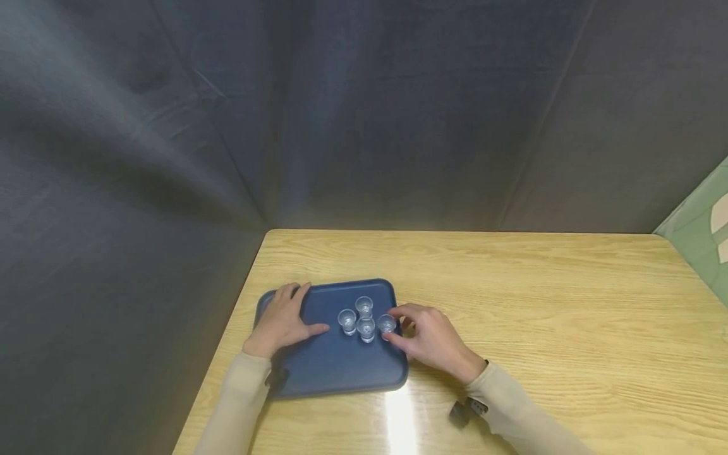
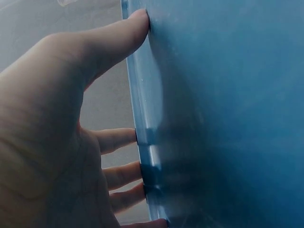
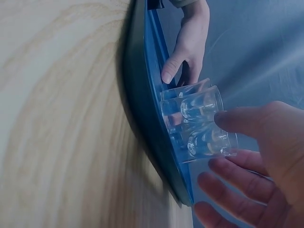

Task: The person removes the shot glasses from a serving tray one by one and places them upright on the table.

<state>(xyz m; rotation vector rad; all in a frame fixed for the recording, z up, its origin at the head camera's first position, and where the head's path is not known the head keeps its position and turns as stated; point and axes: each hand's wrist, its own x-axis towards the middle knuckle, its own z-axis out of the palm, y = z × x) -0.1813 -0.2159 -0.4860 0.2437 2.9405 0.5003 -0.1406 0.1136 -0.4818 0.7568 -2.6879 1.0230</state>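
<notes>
Dark grey fabric panels, creased and matte, close in around the wooden table [image 1: 512, 284], whose pale top shows long wavy grain and a glossy streak of reflected light near our right sleeve. On it, at the near left corner, lies the blue plastic tray [image 1: 335, 366], a rounded rectangle with a low raised rim and a smooth, slightly speckled floor. Four small clear cups stand upright on it in a tight cluster, touching or nearly so; they are thick-walled, transparent and flared toward the lip.

Our left hand [image 1: 282, 321] lies flat on the tray's left part, fingers straight and spread, the thumb stretched along the floor toward the cups; the left wrist view shows the fingertips hooked just over the rim. It grasps nothing.

Our right hand [image 1: 428, 335] sits at the tray's right edge, thumb and forefinger curved around the rightmost cup [image 1: 387, 324]. In the right wrist view the thumb tip meets that cup's wall, while the other fingers hang relaxed beneath it. The three remaining cups [image 1: 357, 318] stand just left of it.
</notes>
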